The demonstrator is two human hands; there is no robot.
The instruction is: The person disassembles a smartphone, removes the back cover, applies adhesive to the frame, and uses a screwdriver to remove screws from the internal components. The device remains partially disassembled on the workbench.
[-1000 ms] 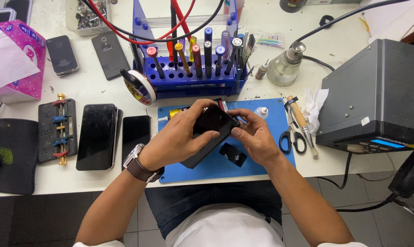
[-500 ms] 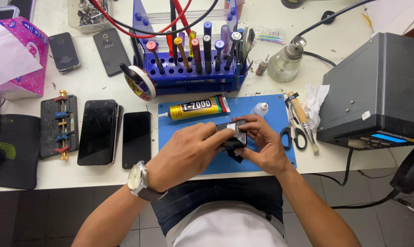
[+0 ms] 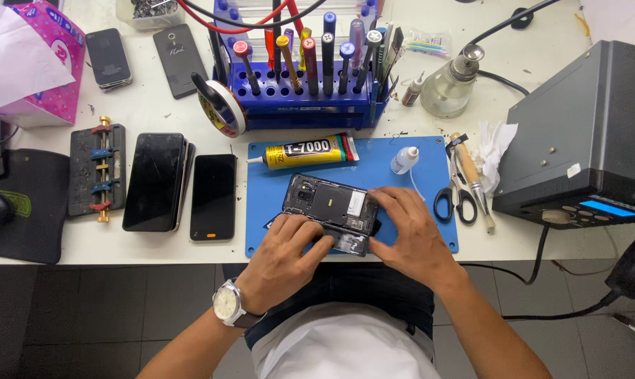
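Resting on the blue mat [image 3: 415, 186], opened phone [image 3: 329, 207] is grasped by left hand [image 3: 283, 260] and right hand [image 3: 410, 235].

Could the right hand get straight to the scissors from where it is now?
Probably yes. The right hand rests on the opened phone on the blue mat; the scissors lie flat just beside it at the mat's right edge, with bare mat between. It would have to let go of the phone.

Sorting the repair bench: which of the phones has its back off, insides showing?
The phone on the blue mat, held by both hands, shows bare internals; the others left of it are closed.
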